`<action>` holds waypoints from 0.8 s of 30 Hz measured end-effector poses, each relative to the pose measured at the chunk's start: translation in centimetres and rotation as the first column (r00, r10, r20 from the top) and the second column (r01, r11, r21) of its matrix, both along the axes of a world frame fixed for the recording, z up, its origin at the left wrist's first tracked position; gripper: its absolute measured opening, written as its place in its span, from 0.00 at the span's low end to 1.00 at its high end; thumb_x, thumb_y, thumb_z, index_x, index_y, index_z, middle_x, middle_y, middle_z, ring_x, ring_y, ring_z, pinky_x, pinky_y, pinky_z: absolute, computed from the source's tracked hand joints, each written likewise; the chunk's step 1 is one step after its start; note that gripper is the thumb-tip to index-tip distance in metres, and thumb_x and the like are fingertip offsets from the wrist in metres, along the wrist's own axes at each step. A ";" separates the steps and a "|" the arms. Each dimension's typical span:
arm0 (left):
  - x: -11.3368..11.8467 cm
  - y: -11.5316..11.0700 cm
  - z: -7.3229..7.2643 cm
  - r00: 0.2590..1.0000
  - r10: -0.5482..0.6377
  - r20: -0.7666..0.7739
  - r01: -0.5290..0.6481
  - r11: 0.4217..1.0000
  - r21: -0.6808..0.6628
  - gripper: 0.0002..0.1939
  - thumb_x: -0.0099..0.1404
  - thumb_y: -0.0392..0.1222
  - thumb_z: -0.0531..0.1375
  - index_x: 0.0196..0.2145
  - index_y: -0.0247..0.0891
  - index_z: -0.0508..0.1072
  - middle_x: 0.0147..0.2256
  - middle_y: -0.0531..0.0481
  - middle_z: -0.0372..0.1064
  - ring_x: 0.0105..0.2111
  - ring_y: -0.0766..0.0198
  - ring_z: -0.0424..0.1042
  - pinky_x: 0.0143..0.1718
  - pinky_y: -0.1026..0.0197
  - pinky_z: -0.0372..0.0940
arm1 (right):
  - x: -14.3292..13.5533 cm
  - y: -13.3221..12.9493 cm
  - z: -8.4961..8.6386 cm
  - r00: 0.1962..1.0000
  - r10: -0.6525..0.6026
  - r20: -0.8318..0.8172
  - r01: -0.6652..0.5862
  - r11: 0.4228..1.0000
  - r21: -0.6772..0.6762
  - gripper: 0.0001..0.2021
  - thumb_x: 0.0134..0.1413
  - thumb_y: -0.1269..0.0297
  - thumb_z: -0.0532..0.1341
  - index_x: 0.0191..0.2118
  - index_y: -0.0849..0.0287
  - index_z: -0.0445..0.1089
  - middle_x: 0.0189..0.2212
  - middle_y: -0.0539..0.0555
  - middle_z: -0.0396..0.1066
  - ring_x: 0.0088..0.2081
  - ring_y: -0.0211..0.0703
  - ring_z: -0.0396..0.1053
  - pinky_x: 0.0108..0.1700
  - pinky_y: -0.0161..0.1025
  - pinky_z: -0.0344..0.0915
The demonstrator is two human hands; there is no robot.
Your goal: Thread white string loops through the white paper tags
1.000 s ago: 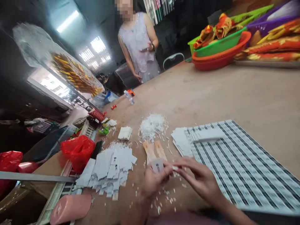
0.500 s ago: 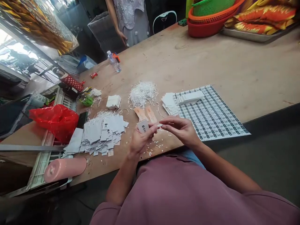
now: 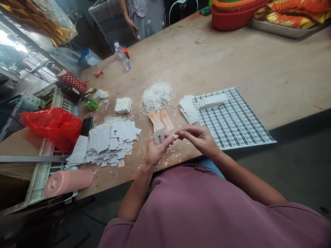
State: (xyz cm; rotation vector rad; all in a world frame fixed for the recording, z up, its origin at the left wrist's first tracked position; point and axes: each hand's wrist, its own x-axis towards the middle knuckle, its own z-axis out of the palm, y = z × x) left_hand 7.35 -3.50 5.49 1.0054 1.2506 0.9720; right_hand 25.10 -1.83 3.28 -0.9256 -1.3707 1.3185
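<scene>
Between the thumb and fingers of my left hand (image 3: 154, 150) is a white card tag (image 3: 159, 137) with dark print. My right hand (image 3: 200, 139) is closed in a pinch, its fingertips meeting my left thumb at a small white piece (image 3: 176, 136) too tiny to make out. Just beyond my hands lie orange printed cards (image 3: 167, 120) and a tangled heap of white strings (image 3: 158, 97). Left of them spreads a large pile of white tags (image 3: 111, 143). Right of them, a stack of white cards (image 3: 188, 109) touches a printed sheet (image 3: 238, 120) of small labels.
Tiny white scraps (image 3: 170, 156) lie scattered by the table's (image 3: 232, 62) near edge. A banded white block (image 3: 123, 105), a water bottle (image 3: 123, 58), a red bag (image 3: 55, 127) and a pink roll (image 3: 69, 182) stand on the left. Another person (image 3: 146, 17) stands across, near red baskets (image 3: 230, 17).
The view has tilted down slightly, so the far things sit higher in it. Both hands stay together at the tag, the right fingertips a little closer to the left thumb.
</scene>
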 end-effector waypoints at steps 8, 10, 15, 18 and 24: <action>0.0 0.5 -0.2 1.000 0.001 0.010 -0.001 1.000 0.009 0.21 0.52 0.57 0.71 0.26 0.35 0.75 0.21 0.54 0.65 0.20 0.73 0.56 0.20 0.66 0.48 | -0.3 0.4 -1.2 1.000 -0.004 -0.029 0.008 0.993 0.120 0.05 0.55 0.62 0.70 0.37 0.55 0.81 0.34 0.55 0.80 0.37 0.44 0.77 0.41 0.42 0.73; 0.0 0.7 -0.4 1.000 0.008 0.007 -0.008 1.000 0.022 0.20 0.52 0.56 0.72 0.26 0.35 0.76 0.22 0.53 0.66 0.21 0.73 0.58 0.21 0.66 0.51 | -0.3 0.6 -1.3 0.999 -0.020 -0.035 0.025 0.991 0.133 0.05 0.56 0.61 0.70 0.37 0.55 0.81 0.33 0.54 0.79 0.36 0.43 0.76 0.40 0.42 0.73; 0.0 1.1 -0.7 0.998 -0.019 0.065 0.022 0.999 -0.044 0.20 0.52 0.56 0.72 0.27 0.35 0.76 0.23 0.53 0.67 0.21 0.73 0.58 0.21 0.67 0.51 | -0.1 1.1 -1.9 0.999 -0.041 -0.033 0.047 0.978 0.202 0.06 0.57 0.59 0.69 0.36 0.54 0.82 0.33 0.55 0.79 0.37 0.44 0.75 0.41 0.43 0.73; 0.1 1.1 -0.8 0.999 0.028 0.030 -0.028 1.000 -0.011 0.19 0.51 0.53 0.73 0.26 0.35 0.76 0.22 0.54 0.65 0.21 0.72 0.59 0.23 0.67 0.53 | 0.0 1.1 -2.3 0.999 -0.047 -0.010 0.048 0.986 0.160 0.09 0.55 0.59 0.70 0.40 0.54 0.82 0.36 0.56 0.80 0.39 0.44 0.76 0.43 0.44 0.74; 0.0 1.3 -1.0 0.999 0.022 -0.024 -0.023 1.000 -0.019 0.20 0.50 0.54 0.73 0.25 0.35 0.76 0.22 0.54 0.65 0.22 0.72 0.59 0.23 0.67 0.53 | 0.0 1.3 -2.8 1.000 -0.007 -0.002 0.007 0.992 0.127 0.07 0.56 0.61 0.70 0.39 0.55 0.81 0.36 0.55 0.80 0.39 0.44 0.76 0.43 0.42 0.74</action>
